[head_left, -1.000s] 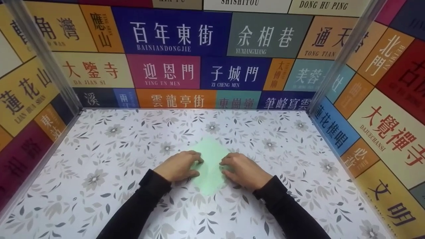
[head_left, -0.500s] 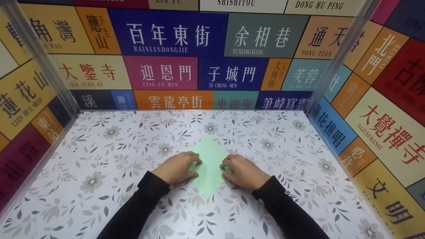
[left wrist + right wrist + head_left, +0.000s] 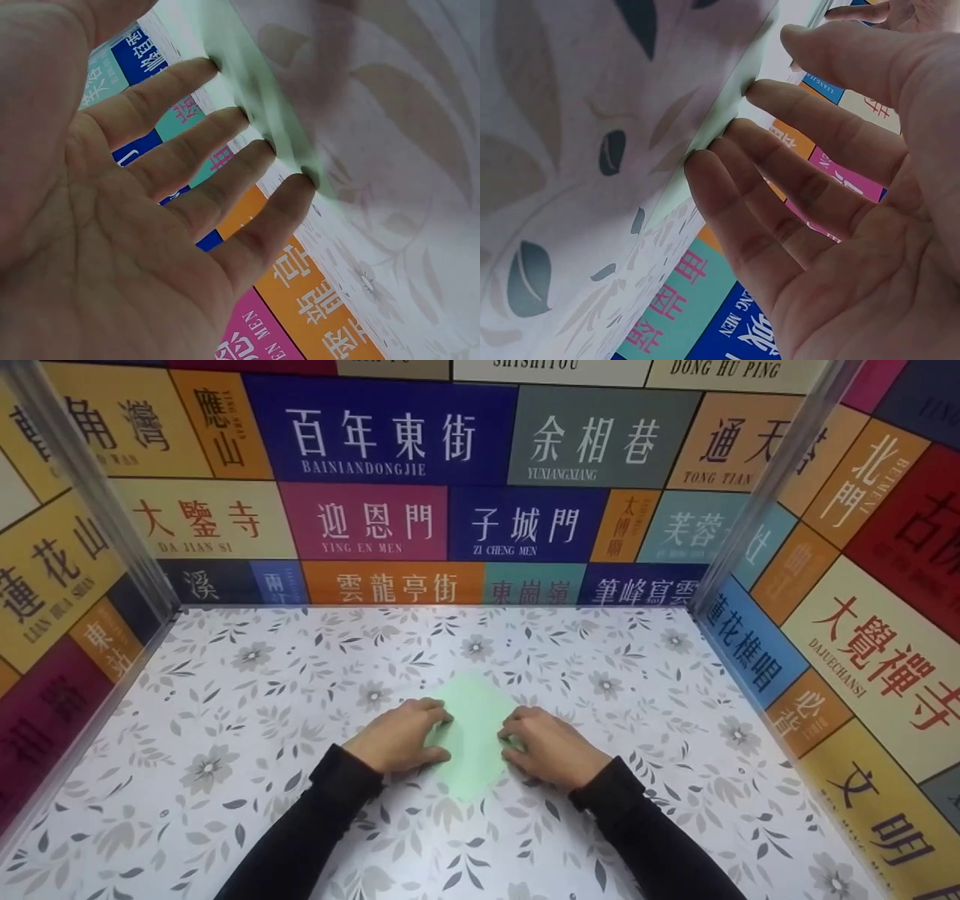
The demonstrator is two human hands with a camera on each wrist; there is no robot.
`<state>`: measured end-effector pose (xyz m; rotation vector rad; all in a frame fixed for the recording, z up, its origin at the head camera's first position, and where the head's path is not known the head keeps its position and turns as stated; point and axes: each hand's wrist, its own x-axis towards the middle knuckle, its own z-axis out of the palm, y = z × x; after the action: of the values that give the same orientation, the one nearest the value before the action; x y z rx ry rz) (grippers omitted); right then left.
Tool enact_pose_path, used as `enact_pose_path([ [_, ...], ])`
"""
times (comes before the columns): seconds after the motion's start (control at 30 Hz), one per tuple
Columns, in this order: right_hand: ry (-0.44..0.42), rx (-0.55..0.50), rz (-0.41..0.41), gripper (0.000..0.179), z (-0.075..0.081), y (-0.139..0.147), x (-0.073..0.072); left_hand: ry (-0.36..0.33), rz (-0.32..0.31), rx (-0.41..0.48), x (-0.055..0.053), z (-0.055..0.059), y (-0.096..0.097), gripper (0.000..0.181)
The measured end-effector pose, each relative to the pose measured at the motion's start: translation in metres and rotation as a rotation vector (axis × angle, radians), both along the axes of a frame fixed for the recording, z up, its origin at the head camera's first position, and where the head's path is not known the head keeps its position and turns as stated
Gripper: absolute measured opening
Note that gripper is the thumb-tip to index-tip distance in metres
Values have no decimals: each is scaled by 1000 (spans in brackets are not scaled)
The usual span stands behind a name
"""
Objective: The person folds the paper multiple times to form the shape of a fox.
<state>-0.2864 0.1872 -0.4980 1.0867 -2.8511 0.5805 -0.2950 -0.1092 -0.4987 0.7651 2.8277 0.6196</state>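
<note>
A pale green sheet of paper lies on the patterned table in the head view, one corner pointing away from me and one toward me. At its left edge is my left hand; at its right edge is my right hand. In the left wrist view the fingers spread fairly straight, their tips resting on the green paper. The right wrist view has the fingertips of the right hand touching the paper too, the fingers only slightly bent. Parts of the sheet's side edges are hidden under the hands.
The white table carries a grey leaf-and-flower print. A back wall of coloured blocks with characters stands behind it, with similar side walls at left and right. Clear strips run up the two back corners.
The view shifts very slightly. Both hands and the green paper stay almost where they were.
</note>
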Motion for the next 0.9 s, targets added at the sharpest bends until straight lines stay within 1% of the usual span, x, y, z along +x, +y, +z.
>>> enact_pose_path([
  [0.1, 20, -10, 1, 19, -1, 2, 0, -4, 5, -11, 1, 2, 1, 60],
  [0.23, 29, -25, -2, 17, -1, 4, 1, 8, -4, -20, 4, 5, 4, 58],
  [0.47, 2, -42, -37, 19, 0, 5, -1, 48, -9, -59, 7, 9, 10, 58],
  [0.6, -23, -46, -51, 22, -1, 5, -3, 69, -5, -73, 11, 8, 12, 58],
  [0.77, -22, -45, -46, 25, -3, 6, -5, 79, -2, -95, 17, 8, 15, 57],
  [0.9, -16, -45, -43, 29, -4, 8, -6, 81, -2, -110, 19, 10, 17, 57],
])
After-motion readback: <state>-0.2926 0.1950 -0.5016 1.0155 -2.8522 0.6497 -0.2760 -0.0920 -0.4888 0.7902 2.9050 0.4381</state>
